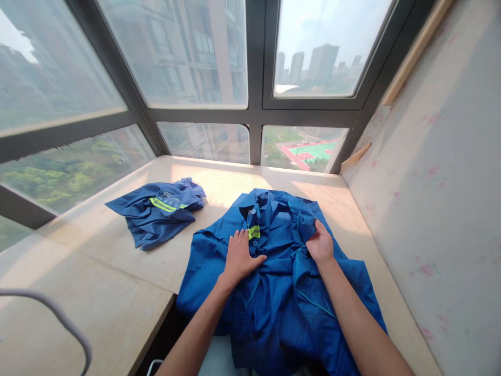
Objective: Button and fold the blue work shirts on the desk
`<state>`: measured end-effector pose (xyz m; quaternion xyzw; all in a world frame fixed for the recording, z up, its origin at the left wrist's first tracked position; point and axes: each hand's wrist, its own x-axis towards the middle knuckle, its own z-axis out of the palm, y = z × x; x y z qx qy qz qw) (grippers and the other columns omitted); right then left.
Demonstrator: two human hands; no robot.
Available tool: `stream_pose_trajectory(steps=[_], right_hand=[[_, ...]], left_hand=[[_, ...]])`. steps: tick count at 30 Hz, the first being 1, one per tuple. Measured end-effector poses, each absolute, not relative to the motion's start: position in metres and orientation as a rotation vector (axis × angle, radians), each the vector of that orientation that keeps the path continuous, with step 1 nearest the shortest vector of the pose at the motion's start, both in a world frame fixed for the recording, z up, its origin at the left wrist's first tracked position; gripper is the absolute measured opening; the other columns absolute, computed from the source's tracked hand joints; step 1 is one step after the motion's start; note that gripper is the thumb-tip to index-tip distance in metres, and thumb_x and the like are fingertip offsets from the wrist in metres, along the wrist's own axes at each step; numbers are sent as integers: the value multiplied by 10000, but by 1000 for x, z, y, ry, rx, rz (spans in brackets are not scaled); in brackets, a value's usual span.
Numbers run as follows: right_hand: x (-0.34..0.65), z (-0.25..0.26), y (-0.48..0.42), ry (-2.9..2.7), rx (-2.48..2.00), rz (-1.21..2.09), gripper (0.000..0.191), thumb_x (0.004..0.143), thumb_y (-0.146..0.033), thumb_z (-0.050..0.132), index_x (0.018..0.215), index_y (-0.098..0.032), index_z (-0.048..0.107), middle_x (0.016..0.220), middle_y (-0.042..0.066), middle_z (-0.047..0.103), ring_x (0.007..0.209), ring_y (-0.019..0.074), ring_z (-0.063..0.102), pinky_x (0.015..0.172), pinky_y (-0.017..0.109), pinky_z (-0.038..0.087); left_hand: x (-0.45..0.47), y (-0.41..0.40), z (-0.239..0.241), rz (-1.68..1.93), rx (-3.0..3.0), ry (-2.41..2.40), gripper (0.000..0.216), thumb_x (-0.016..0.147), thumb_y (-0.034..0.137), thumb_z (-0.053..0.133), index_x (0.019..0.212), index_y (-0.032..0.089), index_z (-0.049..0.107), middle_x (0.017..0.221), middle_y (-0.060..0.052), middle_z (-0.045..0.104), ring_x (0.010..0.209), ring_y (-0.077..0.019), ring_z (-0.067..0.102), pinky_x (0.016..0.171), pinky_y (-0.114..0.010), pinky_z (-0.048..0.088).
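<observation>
A blue work jacket (274,292) with a yellow-green reflective patch lies spread on the pale stone sill (117,261), its lower part hanging over the front edge. My left hand (238,256) lies flat on the jacket's chest, fingers stretched out, a ring on one finger. Just right of it, my right hand (321,244) is closed, pinching a fold of the jacket's front near the collar.
A second blue garment (158,211) with a reflective stripe lies crumpled on the sill to the left. Large windows (203,68) close off the far side, and a floral-papered wall (438,198) stands on the right. A grey curved bar (62,318) shows at the lower left.
</observation>
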<state>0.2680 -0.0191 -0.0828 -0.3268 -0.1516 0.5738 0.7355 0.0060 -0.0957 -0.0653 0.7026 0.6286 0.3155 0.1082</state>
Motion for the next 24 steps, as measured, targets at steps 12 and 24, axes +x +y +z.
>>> stream_pose_trajectory(steps=[12,24], right_hand=[[256,-49,-49,-949,-1062,1177,450,600,-466,848,924,-211,668,848,20,698,715,179,660,609,285,564],[332,-80,-83,-819,-1250,1121,475,496,-480,833,871,-226,690,820,55,728,719,216,694,642,305,608]], left_hand=[[-38,-78,-14,1039,2301,1878,145,751,116,564,708,254,560,560,16,548,484,-180,514,523,-312,344],[-155,-51,277,2091,1586,1853,49,805,97,557,802,72,599,683,41,553,732,-111,578,813,-320,452]])
